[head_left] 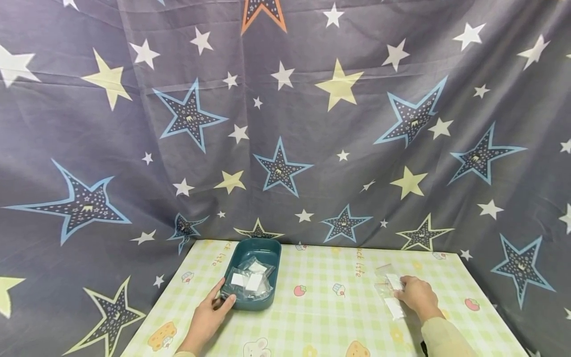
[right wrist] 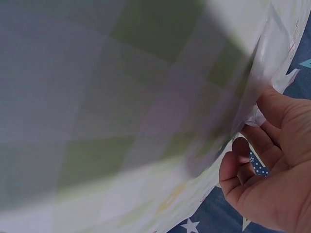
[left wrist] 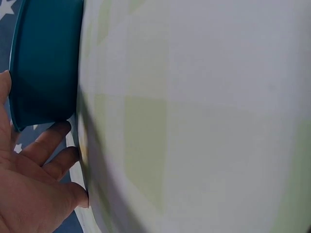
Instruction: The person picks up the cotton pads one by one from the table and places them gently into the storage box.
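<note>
A teal rectangular plastic box [head_left: 275, 277] stands at the left of the table with several clear zip bags [head_left: 253, 282] bearing white labels inside it. My left hand [head_left: 208, 316] holds its near left corner; in the left wrist view a fingertip lies at the rim and the other fingers [left wrist: 58, 162] are at the lower wall. On the right, my right hand [head_left: 419, 296] pinches a clear zip bag [head_left: 393, 281] with a white label between thumb and fingers. Another labelled bag [head_left: 394, 308] lies just in front of it. The right wrist view shows the held bag [right wrist: 269, 53] edge-on.
A green and white checked cloth [head_left: 312, 317] with cartoon prints covers the table. Right behind its far edge hangs a dark grey curtain [head_left: 303, 119] patterned with stars. The table's side edges slope away left and right.
</note>
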Motion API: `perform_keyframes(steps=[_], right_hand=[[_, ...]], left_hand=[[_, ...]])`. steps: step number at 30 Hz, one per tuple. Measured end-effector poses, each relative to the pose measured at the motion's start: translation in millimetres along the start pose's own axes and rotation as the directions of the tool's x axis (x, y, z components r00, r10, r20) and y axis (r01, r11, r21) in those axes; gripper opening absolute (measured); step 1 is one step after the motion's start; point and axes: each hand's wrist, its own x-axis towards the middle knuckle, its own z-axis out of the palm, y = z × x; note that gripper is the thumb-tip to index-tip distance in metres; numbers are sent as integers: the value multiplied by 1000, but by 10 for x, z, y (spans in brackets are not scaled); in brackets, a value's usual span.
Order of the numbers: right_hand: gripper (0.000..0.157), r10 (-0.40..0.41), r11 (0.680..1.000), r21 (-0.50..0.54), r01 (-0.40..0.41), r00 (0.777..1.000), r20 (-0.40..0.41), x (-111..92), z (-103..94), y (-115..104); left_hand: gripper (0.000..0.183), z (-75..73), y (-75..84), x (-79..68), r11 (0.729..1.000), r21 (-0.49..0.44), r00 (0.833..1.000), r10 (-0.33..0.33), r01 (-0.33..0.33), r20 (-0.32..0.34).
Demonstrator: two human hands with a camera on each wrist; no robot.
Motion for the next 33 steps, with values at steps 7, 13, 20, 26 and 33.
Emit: perform_keyframes(steps=[7,13,20,26,33], right_hand=[[62,2,1000,0,-2,1000,-9,27,32,-25],[62,-7,999,41,8,1000,-15,1,50,18],[64,1,993,119,6,999,-53,-2,25,103],[63,24,981,192,-10,997,-72,-22,25,188],[61,1,969,244,30,992,-128,10,6,189]], left_hand=[[88,-10,-26,-12,1000,1,1000,-8,8,0],[87,-4,-44,-30,1000,-7,1000,-5,5,7],[86,16,-21,-30,1000,-11,1000,2,-2,0],[86,-16,26,-36,1000,-21,1000,21,-21,2],[86,-30,-2,-22,999,-17,999,33,-33,-2]])
